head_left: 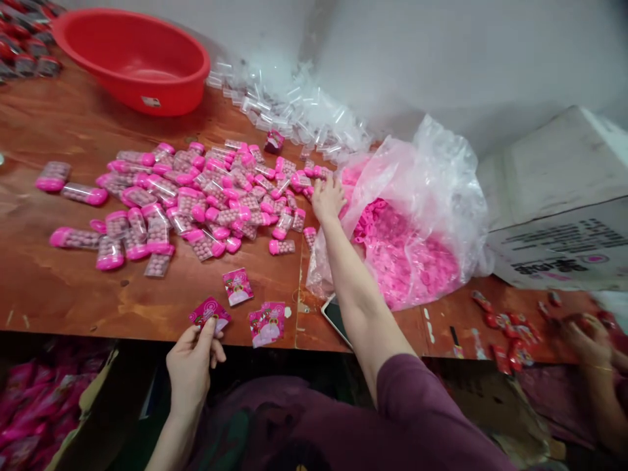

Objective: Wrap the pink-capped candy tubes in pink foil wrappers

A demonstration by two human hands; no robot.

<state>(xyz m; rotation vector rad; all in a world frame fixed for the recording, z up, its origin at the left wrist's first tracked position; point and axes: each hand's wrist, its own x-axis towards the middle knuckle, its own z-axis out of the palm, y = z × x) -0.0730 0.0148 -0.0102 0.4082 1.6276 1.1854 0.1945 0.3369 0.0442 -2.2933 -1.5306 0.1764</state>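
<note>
My left hand (193, 363) pinches a small pink printed card (210, 313) between thumb and fingers at the table's front edge. Beside it lie a single card (238, 286) and a few overlapping cards (267, 324). My right hand (328, 196) is stretched out at the right end of a heap of clear tubes (230, 216) with pink caps and small pink balls inside. Its fingers are spread by a few tubes, and whether they touch one is unclear. Right against that hand rests a clear plastic bag (456, 176) of loose pink plastic pieces (412, 255).
A red basin (132, 62) stands at the back left, with empty clear tubes (294, 108) piled along the wall. A phone (336, 320) lies under my right forearm. To the right are a carton (554, 203), red packets (515, 333) and another person's hand (591, 340).
</note>
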